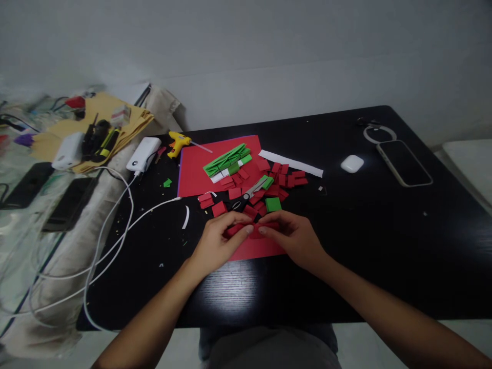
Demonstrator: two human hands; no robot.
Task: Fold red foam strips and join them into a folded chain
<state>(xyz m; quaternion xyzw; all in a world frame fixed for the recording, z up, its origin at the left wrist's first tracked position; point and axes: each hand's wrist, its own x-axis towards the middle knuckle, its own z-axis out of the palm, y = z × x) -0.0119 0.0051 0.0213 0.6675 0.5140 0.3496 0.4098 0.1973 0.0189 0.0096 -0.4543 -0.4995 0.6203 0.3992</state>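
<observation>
My left hand [219, 240] and my right hand [295, 237] meet over the front of the black table, both pinching a sheet of red paper [255, 250]. Its upper edge looks folded or rolled under my thumbs and fingertips; part of it is hidden by my fingers. Just beyond my hands lie scissors [251, 192] among several small folded red paper pieces [282, 179]. A green paper square [273, 204] rests close to my right fingers. Farther back, a bundle of folded green paper strips [227, 161] lies on a large red sheet [192, 177].
A yellow glue gun [177, 143] and a white power bank [144, 154] with a cable [132, 220] are at the left. A white paper strip [291, 163] lies behind the red pieces. To the right are a white earbud case [352, 163] and a phone [404, 163].
</observation>
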